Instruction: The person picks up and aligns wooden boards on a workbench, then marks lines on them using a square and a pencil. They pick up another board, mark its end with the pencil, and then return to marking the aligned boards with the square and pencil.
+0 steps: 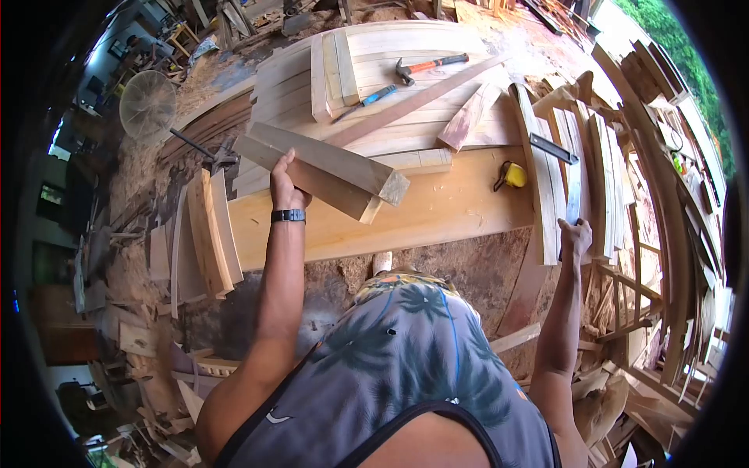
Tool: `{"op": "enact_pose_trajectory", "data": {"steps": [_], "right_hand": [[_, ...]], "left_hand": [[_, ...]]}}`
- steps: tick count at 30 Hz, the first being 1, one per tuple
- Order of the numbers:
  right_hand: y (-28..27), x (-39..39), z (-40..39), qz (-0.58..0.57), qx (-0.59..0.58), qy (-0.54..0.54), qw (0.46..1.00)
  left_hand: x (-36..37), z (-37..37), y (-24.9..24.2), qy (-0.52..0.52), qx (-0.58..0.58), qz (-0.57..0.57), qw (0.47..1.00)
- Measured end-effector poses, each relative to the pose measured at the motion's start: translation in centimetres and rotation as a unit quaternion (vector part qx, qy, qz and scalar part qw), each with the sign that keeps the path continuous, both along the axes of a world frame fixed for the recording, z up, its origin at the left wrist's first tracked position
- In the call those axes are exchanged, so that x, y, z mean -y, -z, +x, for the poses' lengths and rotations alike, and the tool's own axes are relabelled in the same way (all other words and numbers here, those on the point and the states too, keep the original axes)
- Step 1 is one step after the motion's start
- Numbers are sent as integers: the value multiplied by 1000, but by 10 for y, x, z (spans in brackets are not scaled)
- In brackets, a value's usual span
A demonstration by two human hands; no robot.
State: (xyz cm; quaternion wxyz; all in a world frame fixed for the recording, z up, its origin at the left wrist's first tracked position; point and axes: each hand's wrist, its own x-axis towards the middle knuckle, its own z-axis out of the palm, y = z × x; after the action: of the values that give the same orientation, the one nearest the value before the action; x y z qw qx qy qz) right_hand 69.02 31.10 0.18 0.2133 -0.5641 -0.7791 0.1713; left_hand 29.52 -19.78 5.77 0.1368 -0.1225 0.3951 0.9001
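My left hand, with a dark watch at the wrist, is wrapped round a thick wooden post. The post is tilted over the bench plank, its end grain facing right. On the right, my right hand grips the metal blade of a try square. The square's dark stock points away from me, over upright boards. A yellow tape measure lies on the plank between my hands. Beyond the post are a reddish tapered wood piece and a long thin strip.
Farther back on the pale boards lie a claw hammer with an orange handle and a blue-handled tool. Boards stand at the bench's left end. Long timbers lean at the right. A round fan is at upper left.
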Motion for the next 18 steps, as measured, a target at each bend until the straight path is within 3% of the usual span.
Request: {"op": "enact_pose_trajectory", "data": {"steps": [5,8,10,14,15,17,18], "right_hand": [[31,-11,8,-15,62,16,998],[18,19,4,-3,123,15,992],[19,26,4,112,80,-3,991],[2,48,-10,22,-27,-96,995],[17,45,-12,36,-45,-109,992],[26,53,-18,8,-97,-131,987],[4,72,-21,-23,-87,-153,984]], "left_hand": [[10,9,-1,-16,-18,-3,1000],[15,15,-6,-37,-29,-53,998],[29,18,-6,35,-83,-141,986],[34,35,-46,252,-215,-278,902],[30,34,-40,260,-212,-276,901],[23,31,-24,345,-357,-399,771],[16,34,-19,354,-354,-397,769]]}}
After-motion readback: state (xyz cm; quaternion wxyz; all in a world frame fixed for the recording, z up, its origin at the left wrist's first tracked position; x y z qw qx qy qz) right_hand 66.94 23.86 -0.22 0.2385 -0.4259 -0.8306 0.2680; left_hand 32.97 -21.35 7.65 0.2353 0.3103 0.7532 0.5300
